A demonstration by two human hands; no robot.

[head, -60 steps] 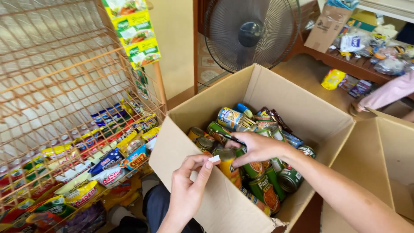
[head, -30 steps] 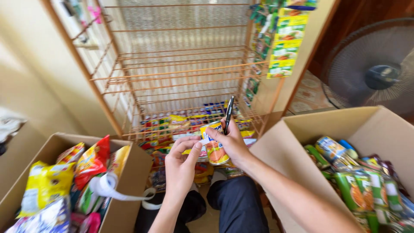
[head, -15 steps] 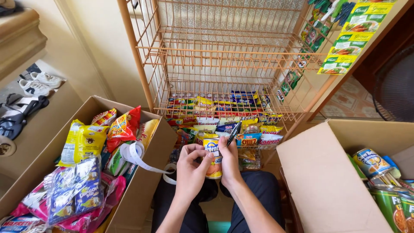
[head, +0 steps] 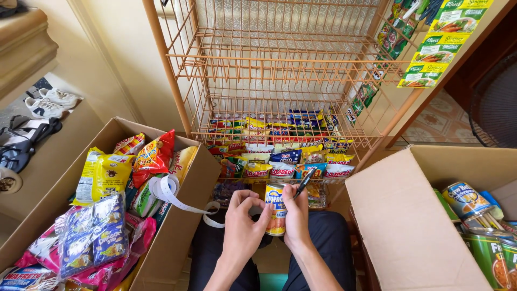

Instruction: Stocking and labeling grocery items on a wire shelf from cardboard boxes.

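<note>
1. Overhead, the orange wire rack (head: 280,70) is the biggest thing: thin stiff metal rods in open tiers, its lower shelf packed with glossy snack packets (head: 280,156).
2. 2 corrugated cardboard boxes flank the lap. The left box (head: 177,226) holds soft crinkly bags; the right box (head: 409,231) holds more tins.
3. The left hand (head: 243,226) cups the tin can (head: 277,207) from its side, fingers curled around the label, holding it upright above the knees.
4. The right hand (head: 296,218) steadies the can's other side, and its fingers also pinch a black marker (head: 305,183) whose tip seems to sit near the can's top rim, though that contact is hard to make out.
5. The can itself looks rigid, smooth and fairly heavy for its size; the glossy paper label could be slippery, so gripping the round wall with both palms suits it best.
6. A white strip of tape (head: 172,196) curls over the left box's edge.
</note>
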